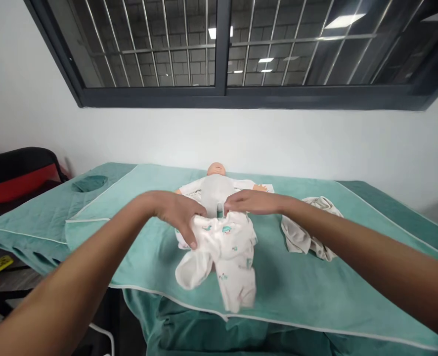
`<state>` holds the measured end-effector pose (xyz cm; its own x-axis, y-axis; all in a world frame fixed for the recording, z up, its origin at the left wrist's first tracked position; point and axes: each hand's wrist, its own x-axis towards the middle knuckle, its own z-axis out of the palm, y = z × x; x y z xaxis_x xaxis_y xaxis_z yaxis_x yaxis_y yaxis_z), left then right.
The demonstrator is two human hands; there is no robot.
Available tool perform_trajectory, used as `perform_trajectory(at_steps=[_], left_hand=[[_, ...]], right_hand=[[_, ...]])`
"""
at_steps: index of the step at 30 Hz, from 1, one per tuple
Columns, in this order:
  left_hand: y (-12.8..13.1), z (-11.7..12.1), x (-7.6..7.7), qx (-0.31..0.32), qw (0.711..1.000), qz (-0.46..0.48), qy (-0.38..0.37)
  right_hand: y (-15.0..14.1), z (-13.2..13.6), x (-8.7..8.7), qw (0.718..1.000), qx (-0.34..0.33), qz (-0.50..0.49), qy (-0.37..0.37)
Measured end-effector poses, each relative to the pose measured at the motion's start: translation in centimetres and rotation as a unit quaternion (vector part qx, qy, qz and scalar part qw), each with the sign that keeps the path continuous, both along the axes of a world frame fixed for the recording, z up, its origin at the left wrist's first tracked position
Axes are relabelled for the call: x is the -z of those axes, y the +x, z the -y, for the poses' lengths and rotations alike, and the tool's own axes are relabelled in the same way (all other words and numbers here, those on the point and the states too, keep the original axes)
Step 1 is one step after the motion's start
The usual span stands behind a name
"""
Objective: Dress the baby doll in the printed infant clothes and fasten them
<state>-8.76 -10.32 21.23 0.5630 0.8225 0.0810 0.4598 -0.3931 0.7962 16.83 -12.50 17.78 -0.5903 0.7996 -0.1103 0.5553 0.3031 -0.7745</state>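
Note:
A baby doll (pixel 216 184) in a pale grey top lies on its back on a teal towel (pixel 300 287), head toward the wall. White patterned baby trousers (pixel 226 257) cover its lower half, legs hanging toward me. My left hand (pixel 178 212) is closed on the trousers' waistband at the doll's left hip, thumb pressing the cloth. My right hand (pixel 248 201) grips the waistband on the other side, fingers curled.
A crumpled cream garment (pixel 308 232) lies on the towel right of the doll. The towel covers a teal padded table (pixel 29 222) with a face hole (pixel 89 183) at left. A red and black bag (pixel 15 173) sits far left. A white wall and barred window stand behind.

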Motion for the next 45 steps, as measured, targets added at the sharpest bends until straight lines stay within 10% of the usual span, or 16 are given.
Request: perform_trajectory(at_steps=[4, 9, 12, 16, 23, 31, 38, 45], left_hand=[[0.2, -1.1, -4.4, 0.091, 0.973, -0.202, 0.062], [-0.3, -2.1, -3.9, -0.157, 0.957, 0.001, 0.245], [-0.1, -1.9, 0.6, -0.236, 0.933, 0.174, 0.206], [1.2, -0.3, 7.9, -0.152, 0.965, 0.205, 0.064], [0.1, -0.8, 15.4, -0.274, 0.937, 0.201, -0.083], [2.2, -2.8, 15.7, -0.277, 0.948, 0.049, 0.146], [5.3, -6.9, 15.1, -0.19, 0.968, 0.022, -0.165], [6.6, -8.5, 16.4, -0.084, 0.875, 0.228, -0.418]], right_hand=[[-2.4, -1.1, -6.2, 0.984, -0.07, 0.129, 0.102], [-4.2, -2.8, -9.1, 0.986, 0.004, -0.103, 0.128], [-5.9, -4.1, -7.4, 0.948, 0.078, -0.29, 0.108], [-8.7, -6.3, -1.6, 0.902, 0.15, -0.402, 0.059], [-8.0, -11.0, 7.6, 0.94, 0.276, -0.134, 0.148], [0.1, -17.1, 11.2, 0.901, 0.392, -0.045, 0.179], [4.2, -22.6, 11.8, 0.931, 0.363, 0.01, 0.047], [5.2, -25.3, 10.9, 0.969, 0.229, -0.066, -0.059]])
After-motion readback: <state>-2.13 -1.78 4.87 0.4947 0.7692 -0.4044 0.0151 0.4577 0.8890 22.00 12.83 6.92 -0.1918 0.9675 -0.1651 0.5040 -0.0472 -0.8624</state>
